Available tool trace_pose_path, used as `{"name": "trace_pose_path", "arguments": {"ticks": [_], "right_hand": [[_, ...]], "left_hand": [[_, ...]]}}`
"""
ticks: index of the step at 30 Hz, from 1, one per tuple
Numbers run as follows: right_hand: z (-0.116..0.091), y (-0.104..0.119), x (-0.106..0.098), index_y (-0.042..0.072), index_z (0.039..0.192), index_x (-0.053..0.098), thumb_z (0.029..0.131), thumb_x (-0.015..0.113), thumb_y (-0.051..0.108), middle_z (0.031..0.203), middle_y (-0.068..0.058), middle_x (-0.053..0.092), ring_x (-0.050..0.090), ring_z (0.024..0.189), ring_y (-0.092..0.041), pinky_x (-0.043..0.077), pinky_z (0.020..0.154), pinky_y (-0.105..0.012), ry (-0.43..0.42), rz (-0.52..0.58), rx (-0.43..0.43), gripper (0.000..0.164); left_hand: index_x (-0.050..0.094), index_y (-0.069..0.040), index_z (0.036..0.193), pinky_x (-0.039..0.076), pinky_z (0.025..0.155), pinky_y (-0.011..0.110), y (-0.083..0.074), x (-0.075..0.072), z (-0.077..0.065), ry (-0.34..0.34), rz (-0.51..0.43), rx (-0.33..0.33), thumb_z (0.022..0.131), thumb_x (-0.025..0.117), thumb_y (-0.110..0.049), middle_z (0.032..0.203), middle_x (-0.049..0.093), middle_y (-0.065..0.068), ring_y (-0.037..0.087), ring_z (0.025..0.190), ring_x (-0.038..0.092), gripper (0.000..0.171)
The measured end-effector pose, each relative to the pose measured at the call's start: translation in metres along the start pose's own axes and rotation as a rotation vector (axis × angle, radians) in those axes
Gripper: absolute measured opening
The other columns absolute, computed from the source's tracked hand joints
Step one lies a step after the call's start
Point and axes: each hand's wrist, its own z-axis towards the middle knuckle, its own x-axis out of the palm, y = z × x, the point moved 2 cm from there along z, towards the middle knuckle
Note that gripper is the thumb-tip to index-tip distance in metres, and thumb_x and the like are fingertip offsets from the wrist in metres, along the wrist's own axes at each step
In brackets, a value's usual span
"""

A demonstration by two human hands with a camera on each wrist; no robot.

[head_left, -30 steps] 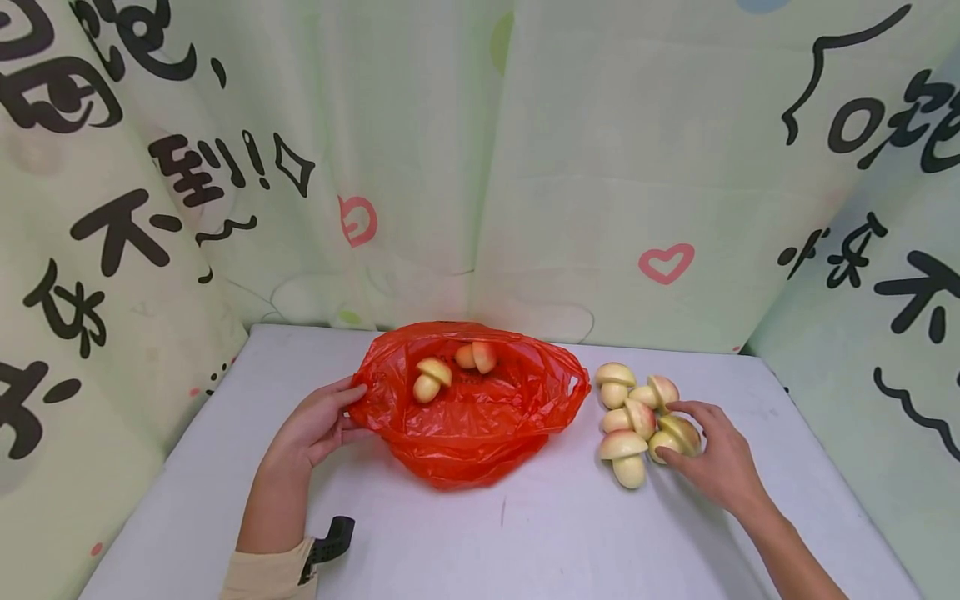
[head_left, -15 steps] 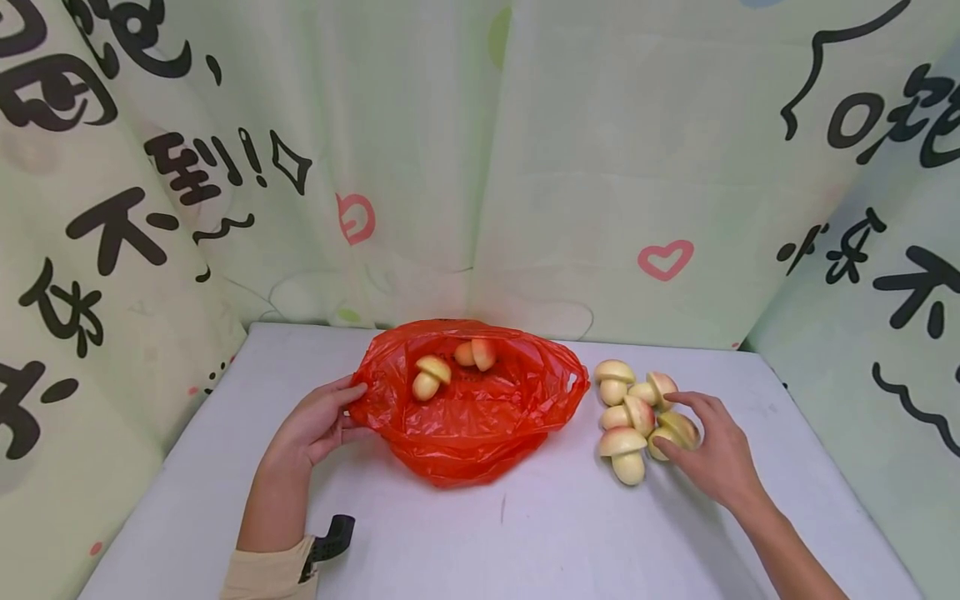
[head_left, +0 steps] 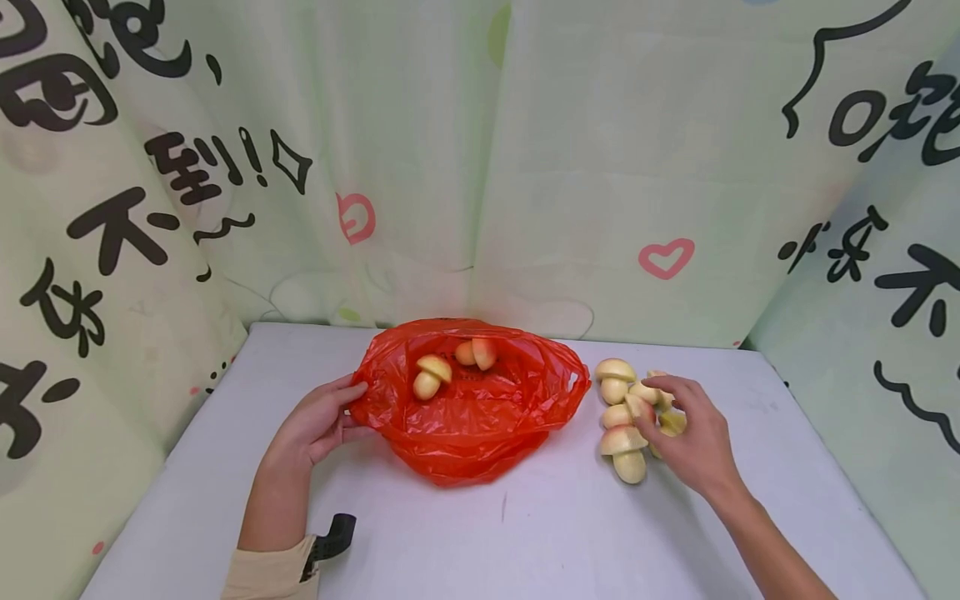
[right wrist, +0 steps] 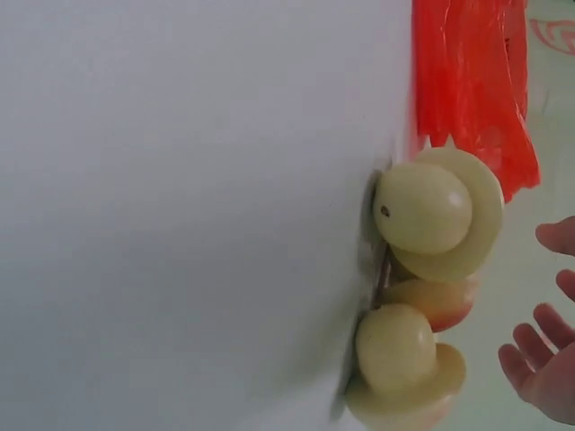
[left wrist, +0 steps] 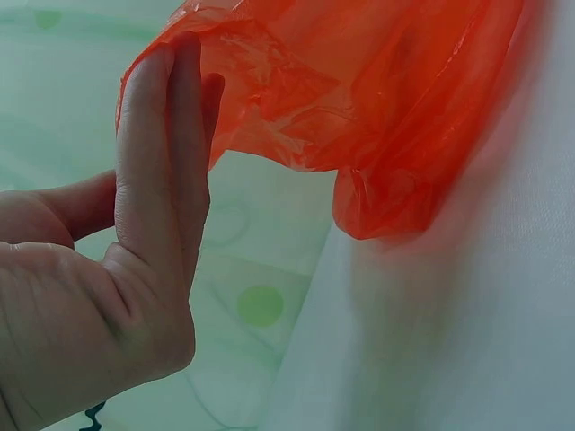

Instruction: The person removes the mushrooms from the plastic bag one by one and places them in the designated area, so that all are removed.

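Observation:
In the head view my left hand (head_left: 318,421) holds the left rim of an open red plastic bag (head_left: 480,454). The left wrist view has its fingers stretched along the bag film (left wrist: 296,90). Inside the bag lie two toy mushrooms, a yellowish one (head_left: 426,385) and an orange-capped one (head_left: 483,356). Right of the bag, several more cream toy mushrooms (head_left: 628,467) form a cluster. Over it hovers my right hand (head_left: 693,442), thumb and fingers spread, partly hiding the mushrooms behind. From the right wrist, the fingers (right wrist: 530,346) appear apart from the nearest mushroom (right wrist: 422,206).
A white table (head_left: 510,550) carries everything. Pale green curtains (head_left: 570,167) with black lettering and pink hearts enclose its back and sides. A black strap (head_left: 333,537) sits at my left sleeve (head_left: 270,575).
My right hand has shifted left and slightly up, from the right-hand mushroom to over the middle of the cluster. The left hand and the bag have stayed in place.

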Motion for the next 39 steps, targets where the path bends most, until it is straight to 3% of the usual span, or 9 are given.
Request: {"name": "trace_pose_path", "arguments": {"ticks": [2,11,16,22,32,39], "right_hand": [[0.002,0.005,0.004,0.008,0.128,0.066,0.083,0.086,0.004,0.134,-0.014,0.061,0.058,0.121,-0.032,0.036,0.091,0.001,0.006,0.039,-0.021,0.05],[0.016,0.031,0.024,0.009,0.13,0.067,0.082,0.086,0.0,0.13,-0.005,0.066,0.057,0.118,-0.016,0.046,0.095,-0.004,0.043,0.186,-0.117,0.053],[0.026,0.048,0.037,0.011,0.131,0.067,0.085,0.084,0.002,0.13,-0.003,0.066,0.061,0.118,-0.022,0.047,0.095,-0.006,0.083,0.239,-0.139,0.05],[0.035,0.069,0.05,0.018,0.133,0.066,0.087,0.084,0.009,0.13,0.001,0.066,0.063,0.118,-0.021,0.06,0.092,-0.026,0.149,0.243,-0.129,0.051],[0.051,0.095,0.066,0.016,0.134,0.065,0.09,0.081,0.013,0.133,-0.004,0.065,0.064,0.119,-0.022,0.06,0.098,-0.053,0.298,0.334,-0.088,0.047],[0.063,0.107,0.079,0.016,0.132,0.068,0.09,0.081,0.014,0.134,-0.004,0.066,0.063,0.123,-0.028,0.059,0.1,-0.053,0.347,0.301,-0.129,0.043]], "left_hand": [[0.039,-0.012,0.16,0.064,0.086,0.034,0.0,0.0,0.0,-0.002,0.0,-0.003,0.11,0.053,-0.028,0.133,0.067,0.007,0.017,0.098,0.077,0.054],[0.039,-0.012,0.161,0.064,0.086,0.036,0.0,0.0,0.0,-0.008,-0.003,-0.006,0.11,0.053,-0.027,0.135,0.067,0.008,0.017,0.098,0.077,0.055],[0.039,-0.012,0.16,0.064,0.087,0.036,0.0,0.0,-0.001,-0.008,-0.003,-0.003,0.11,0.053,-0.027,0.13,0.069,0.006,0.018,0.097,0.077,0.054],[0.039,-0.012,0.16,0.064,0.087,0.036,0.0,0.0,-0.002,-0.003,-0.006,-0.005,0.11,0.053,-0.027,0.13,0.068,0.005,0.017,0.097,0.077,0.055],[0.038,-0.012,0.161,0.064,0.087,0.036,0.0,0.001,-0.001,-0.004,-0.002,-0.007,0.109,0.054,-0.028,0.133,0.068,0.007,0.018,0.097,0.077,0.056],[0.038,-0.013,0.161,0.064,0.087,0.037,0.001,0.001,-0.001,-0.005,-0.005,-0.007,0.109,0.055,-0.029,0.137,0.066,0.009,0.018,0.099,0.077,0.057]]}}
